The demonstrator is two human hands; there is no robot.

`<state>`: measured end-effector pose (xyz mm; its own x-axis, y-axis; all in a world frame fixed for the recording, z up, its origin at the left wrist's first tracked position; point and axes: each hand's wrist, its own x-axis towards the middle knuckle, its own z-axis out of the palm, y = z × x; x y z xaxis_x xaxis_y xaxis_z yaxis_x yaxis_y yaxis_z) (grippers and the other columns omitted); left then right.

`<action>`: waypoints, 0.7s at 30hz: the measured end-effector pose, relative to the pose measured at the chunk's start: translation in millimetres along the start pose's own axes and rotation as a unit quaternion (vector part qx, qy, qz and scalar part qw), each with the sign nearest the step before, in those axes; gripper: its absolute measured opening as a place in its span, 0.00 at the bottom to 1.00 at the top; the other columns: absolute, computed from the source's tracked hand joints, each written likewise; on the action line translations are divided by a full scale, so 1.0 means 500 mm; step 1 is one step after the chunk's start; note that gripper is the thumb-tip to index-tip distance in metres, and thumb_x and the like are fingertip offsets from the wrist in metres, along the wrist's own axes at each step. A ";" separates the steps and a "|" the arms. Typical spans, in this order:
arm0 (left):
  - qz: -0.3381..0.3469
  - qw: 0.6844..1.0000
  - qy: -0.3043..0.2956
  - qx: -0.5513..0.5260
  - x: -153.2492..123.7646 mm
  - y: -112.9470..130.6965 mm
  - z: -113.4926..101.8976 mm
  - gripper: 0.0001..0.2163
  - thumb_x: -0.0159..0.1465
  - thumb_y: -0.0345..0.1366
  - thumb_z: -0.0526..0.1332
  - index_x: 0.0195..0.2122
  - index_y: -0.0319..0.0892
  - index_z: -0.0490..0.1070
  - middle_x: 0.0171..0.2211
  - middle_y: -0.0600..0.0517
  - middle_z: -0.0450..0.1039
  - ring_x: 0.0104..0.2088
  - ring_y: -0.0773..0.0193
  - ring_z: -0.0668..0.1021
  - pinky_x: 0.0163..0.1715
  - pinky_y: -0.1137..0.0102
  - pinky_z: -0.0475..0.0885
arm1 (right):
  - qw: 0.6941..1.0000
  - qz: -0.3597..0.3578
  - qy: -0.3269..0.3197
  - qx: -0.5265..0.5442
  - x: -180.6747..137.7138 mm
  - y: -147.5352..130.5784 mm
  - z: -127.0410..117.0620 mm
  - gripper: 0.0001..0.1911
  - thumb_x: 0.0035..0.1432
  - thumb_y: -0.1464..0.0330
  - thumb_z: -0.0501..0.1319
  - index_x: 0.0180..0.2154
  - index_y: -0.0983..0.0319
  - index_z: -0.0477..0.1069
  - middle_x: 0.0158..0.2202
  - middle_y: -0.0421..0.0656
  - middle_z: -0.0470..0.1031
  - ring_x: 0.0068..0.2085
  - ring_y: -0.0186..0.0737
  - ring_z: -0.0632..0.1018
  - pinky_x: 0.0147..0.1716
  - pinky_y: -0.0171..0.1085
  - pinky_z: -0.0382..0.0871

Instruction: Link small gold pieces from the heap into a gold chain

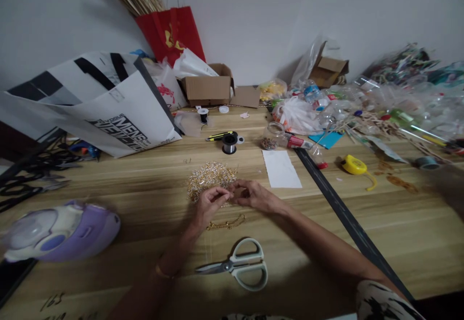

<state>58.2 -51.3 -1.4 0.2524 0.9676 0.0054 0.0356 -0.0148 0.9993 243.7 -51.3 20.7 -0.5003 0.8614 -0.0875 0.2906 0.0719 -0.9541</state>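
Observation:
My left hand (212, 205) and my right hand (256, 196) meet at the fingertips over the wooden table. Both are closed in a pinch; whatever lies between the fingertips is too small to make out. Right behind them rests a loose pile of small gold and silver metal pieces (208, 176). A short gold chain (228, 224) lies on the table just below my hands. Closer to me, a pair of scissors (227, 266) with pale handles points left.
A spool of wire (229, 143) and a yellow-black cutter (219, 136) lie beyond the pile. White paper (282, 169) and a yellow tape measure (354, 164) are to the right. A purple-white appliance (68, 233) and paper bag (123, 117) stand left. Bottles and bags crowd the back right.

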 end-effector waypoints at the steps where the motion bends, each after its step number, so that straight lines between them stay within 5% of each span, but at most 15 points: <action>1: 0.011 1.000 0.003 0.003 -0.001 0.000 -0.001 0.05 0.52 0.35 0.65 0.26 0.38 0.74 0.28 0.49 0.78 0.31 0.64 0.77 0.33 0.72 0.70 | 0.999 0.004 -0.009 0.033 0.001 0.001 0.003 0.16 0.51 0.68 0.63 0.43 0.64 0.69 0.27 0.37 0.71 0.23 0.29 0.68 0.22 0.28 0.59; 7: 0.093 0.994 0.024 0.055 -0.007 -0.002 -0.001 0.03 0.52 0.33 0.65 0.25 0.39 0.75 0.27 0.49 0.76 0.30 0.64 0.76 0.34 0.71 0.70 | 0.985 0.028 -0.020 0.169 0.015 0.013 0.027 0.16 0.49 0.63 0.65 0.38 0.65 0.70 0.28 0.40 0.74 0.26 0.31 0.73 0.26 0.30 0.66; 11: 0.080 0.996 0.031 0.034 -0.007 -0.013 -0.002 0.04 0.54 0.33 0.64 0.27 0.39 0.75 0.27 0.49 0.76 0.29 0.64 0.76 0.31 0.72 0.70 | 0.986 0.025 -0.007 0.165 0.017 0.018 0.029 0.14 0.49 0.60 0.65 0.30 0.66 0.71 0.25 0.39 0.72 0.25 0.30 0.72 0.26 0.31 0.67; 21: 0.069 0.997 0.018 0.019 -0.010 -0.002 -0.003 0.03 0.53 0.33 0.64 0.27 0.38 0.75 0.27 0.49 0.77 0.30 0.64 0.77 0.32 0.72 0.71 | 0.981 0.070 -0.039 0.175 0.019 0.029 0.029 0.19 0.46 0.56 0.66 0.30 0.66 0.71 0.22 0.38 0.71 0.20 0.28 0.71 0.19 0.28 0.64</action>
<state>55.3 -55.8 -2.2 0.2228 0.9640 0.1454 0.0392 -0.1579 0.9867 231.2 -49.4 1.9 -0.5402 0.8088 -0.2326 0.0694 -0.2326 -0.9701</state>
